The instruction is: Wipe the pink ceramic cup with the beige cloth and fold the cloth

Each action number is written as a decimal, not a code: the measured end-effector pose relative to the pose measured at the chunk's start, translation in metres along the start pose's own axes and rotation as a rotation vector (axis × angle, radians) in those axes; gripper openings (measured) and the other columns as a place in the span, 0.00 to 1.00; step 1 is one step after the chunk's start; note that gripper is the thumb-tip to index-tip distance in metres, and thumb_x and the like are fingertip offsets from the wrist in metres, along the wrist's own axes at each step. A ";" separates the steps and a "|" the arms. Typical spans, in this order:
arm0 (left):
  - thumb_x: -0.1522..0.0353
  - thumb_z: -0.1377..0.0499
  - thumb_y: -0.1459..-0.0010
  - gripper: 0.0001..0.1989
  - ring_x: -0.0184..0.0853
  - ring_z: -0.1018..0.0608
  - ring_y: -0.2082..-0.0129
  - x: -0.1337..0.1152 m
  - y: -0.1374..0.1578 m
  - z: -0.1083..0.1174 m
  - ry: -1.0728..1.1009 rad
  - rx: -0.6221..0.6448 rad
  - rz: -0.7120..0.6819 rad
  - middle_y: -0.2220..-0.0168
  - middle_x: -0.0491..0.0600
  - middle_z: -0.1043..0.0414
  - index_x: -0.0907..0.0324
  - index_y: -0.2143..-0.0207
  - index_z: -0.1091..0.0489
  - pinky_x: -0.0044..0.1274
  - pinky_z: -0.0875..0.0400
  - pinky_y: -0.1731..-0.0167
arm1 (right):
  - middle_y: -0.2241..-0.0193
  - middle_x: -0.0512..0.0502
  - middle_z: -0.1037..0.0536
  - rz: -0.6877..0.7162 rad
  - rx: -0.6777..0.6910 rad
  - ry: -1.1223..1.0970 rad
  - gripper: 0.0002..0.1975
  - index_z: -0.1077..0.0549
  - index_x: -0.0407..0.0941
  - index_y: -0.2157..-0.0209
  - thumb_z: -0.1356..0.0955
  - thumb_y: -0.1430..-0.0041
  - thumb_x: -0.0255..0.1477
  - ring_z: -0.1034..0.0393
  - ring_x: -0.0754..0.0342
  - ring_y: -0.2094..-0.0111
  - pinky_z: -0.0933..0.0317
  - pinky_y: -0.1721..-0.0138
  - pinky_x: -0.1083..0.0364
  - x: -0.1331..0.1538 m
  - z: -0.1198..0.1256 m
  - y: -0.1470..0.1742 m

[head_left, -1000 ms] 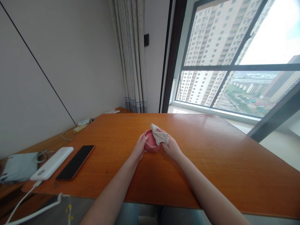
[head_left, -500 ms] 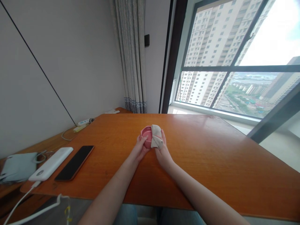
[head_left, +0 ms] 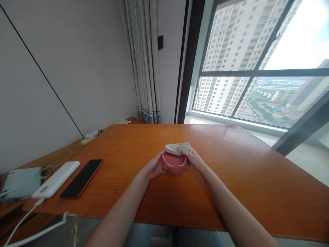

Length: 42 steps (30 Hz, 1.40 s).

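A small pink bowl (head_left: 174, 167) with an angular rim is held over the middle of the wooden table, its opening facing up and partly toward me. My left hand (head_left: 156, 167) grips the bowl's left side, with the fingers wrapped round it and partly hidden. At the bowl's far rim lies a folded whitish cloth (head_left: 178, 149). My right hand (head_left: 194, 158) is closed on the cloth's right end, close against the bowl's right side.
On the table's (head_left: 246, 178) left part lie a black phone (head_left: 82, 179) and a white power bank (head_left: 56, 179) with a cable. A grey pouch (head_left: 20, 183) and a power strip (head_left: 89, 138) sit further left. A window (head_left: 254, 73) stands beyond at the right.
The bowl has moved right and toward me and turned, so its outer near side now shows. My right hand and the cloth have shifted from its right side to the far rim and right.
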<state>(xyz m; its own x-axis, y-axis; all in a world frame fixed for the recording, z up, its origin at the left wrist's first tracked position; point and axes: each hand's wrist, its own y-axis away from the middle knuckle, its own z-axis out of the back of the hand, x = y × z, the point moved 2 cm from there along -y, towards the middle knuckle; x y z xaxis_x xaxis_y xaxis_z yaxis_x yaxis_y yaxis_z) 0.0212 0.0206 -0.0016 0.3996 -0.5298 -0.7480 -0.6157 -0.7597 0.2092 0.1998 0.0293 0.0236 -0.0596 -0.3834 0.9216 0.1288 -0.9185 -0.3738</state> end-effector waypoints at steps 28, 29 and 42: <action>0.58 0.47 0.40 0.23 0.39 0.26 0.52 -0.008 0.000 -0.001 0.100 -0.047 -0.242 0.47 0.57 0.31 0.60 0.46 0.36 0.29 0.28 0.56 | 0.44 0.40 0.35 0.115 -0.208 0.155 0.23 0.38 0.45 0.44 0.39 0.42 0.33 0.42 0.46 0.42 0.52 0.39 0.43 -0.013 -0.025 0.011; 0.55 0.49 0.40 0.25 0.40 0.25 0.52 -0.008 0.001 -0.002 0.096 -0.024 -0.209 0.48 0.58 0.31 0.61 0.46 0.35 0.29 0.28 0.58 | 0.46 0.41 0.32 0.102 -0.198 0.133 0.22 0.36 0.45 0.46 0.39 0.42 0.33 0.40 0.45 0.44 0.51 0.40 0.43 -0.012 -0.020 0.008; 0.65 0.44 0.42 0.18 0.36 0.23 0.57 -0.003 -0.003 -0.006 0.137 -0.227 -0.236 0.51 0.52 0.27 0.58 0.49 0.33 0.28 0.29 0.55 | 0.49 0.46 0.27 0.022 -0.063 0.056 0.21 0.30 0.47 0.49 0.37 0.44 0.35 0.33 0.46 0.49 0.42 0.44 0.46 -0.005 -0.018 0.006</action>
<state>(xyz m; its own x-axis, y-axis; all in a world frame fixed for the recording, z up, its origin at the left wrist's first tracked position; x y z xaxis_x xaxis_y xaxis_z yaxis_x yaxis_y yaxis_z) 0.0256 0.0224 0.0042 0.6097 -0.3638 -0.7042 -0.3349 -0.9235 0.1872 0.1829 0.0242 0.0149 -0.1131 -0.4068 0.9065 0.0686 -0.9134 -0.4013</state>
